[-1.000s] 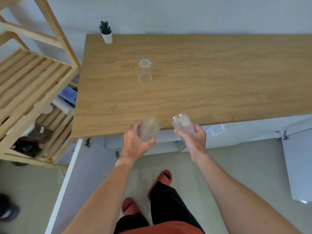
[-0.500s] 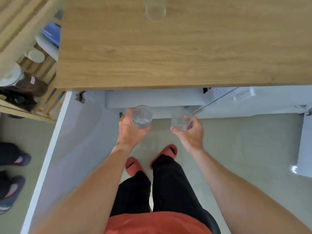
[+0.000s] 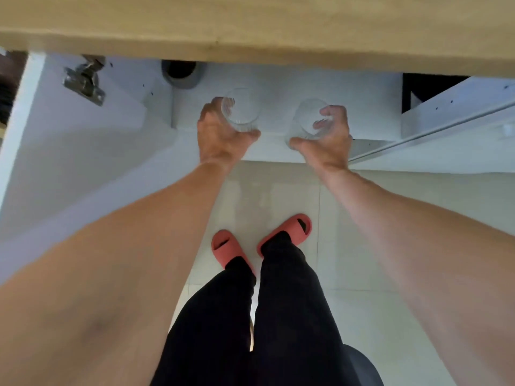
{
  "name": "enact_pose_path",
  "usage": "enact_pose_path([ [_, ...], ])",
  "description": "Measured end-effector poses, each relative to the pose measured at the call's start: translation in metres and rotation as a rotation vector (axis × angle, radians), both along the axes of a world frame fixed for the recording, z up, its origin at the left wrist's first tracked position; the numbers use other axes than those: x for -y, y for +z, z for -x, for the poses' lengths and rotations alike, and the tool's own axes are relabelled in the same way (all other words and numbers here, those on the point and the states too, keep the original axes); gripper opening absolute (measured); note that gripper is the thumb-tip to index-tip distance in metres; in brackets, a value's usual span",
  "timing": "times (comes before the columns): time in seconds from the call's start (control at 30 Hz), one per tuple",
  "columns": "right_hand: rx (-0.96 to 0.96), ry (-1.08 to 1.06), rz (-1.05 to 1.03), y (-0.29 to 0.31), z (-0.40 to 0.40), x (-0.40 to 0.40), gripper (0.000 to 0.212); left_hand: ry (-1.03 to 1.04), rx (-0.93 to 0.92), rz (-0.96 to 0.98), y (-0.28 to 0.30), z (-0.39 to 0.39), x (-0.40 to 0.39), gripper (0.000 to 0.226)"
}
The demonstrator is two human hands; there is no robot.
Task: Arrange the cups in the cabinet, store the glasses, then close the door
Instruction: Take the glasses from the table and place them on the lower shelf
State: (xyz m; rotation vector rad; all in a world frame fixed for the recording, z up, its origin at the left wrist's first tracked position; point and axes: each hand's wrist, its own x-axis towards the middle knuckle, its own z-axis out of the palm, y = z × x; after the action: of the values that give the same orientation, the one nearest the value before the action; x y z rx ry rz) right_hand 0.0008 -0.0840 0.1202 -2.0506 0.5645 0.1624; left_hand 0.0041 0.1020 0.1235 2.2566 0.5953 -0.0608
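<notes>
**Hands holding two glasses at the open cabinet**

Fingers (image 3: 330,114) of the right hand (image 3: 324,140) are curling around a clear ribbed drinking glass (image 3: 308,119). The thumb is pressing on the near side and the other fingers are wrapping the far side, and some fingertips are showing through the glass. The left hand (image 3: 220,132) is gripping a second clear ribbed glass (image 3: 241,110) the same way, with the thumb at the bottom edge and the fingers bending around the left side. Both glasses are standing almost upright with their open tops facing up. They are sitting side by side but apart, not touching each other.

Both glasses are hanging over the white shelf (image 3: 278,87) inside the white cabinet, just under the light wooden countertop (image 3: 250,26). I cannot tell if they are touching the shelf. A dark grey round cup (image 3: 181,76) is sitting farther back on the shelf, to the left. The white cabinet door (image 3: 69,140) is swinging wide open on the left, with a silver metal hinge (image 3: 85,80) near its top.

Bare arms are reaching forward from the bottom corners. Below them, black trousers (image 3: 250,316) and two red slippers (image 3: 287,232) are standing on the pale tiled floor (image 3: 362,204).
</notes>
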Motion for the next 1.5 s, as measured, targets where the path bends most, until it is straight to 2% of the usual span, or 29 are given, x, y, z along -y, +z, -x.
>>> enact_pose_path([
  [0.13,0.073,-0.013,0.054,-0.015,-0.037,-0.013,0.067,0.034,0.032,0.026,-0.021,-0.024,0.001,0.071],
  [0.27,0.030,0.060,0.134,-0.025,-0.057,-0.022,0.069,0.050,0.009,-0.001,-0.030,-0.045,-0.002,0.076],
  [0.6,0.088,0.154,0.201,-0.052,-0.090,-0.041,0.070,0.069,0.006,-0.076,-0.058,-0.075,-0.017,0.081],
  [1.1,0.141,0.156,0.196,-0.070,-0.109,-0.047,0.074,0.106,0.045,0.042,-0.071,-0.097,-0.013,0.080],
  [1.33,0.058,0.113,0.161,-0.072,-0.102,-0.041,0.091,0.101,-0.074,0.062,-0.069,-0.088,-0.013,0.097],
  [1.5,-0.076,0.044,0.169,-0.059,-0.070,-0.039,0.098,0.086,-0.107,0.057,-0.052,-0.057,-0.007,0.087],
])
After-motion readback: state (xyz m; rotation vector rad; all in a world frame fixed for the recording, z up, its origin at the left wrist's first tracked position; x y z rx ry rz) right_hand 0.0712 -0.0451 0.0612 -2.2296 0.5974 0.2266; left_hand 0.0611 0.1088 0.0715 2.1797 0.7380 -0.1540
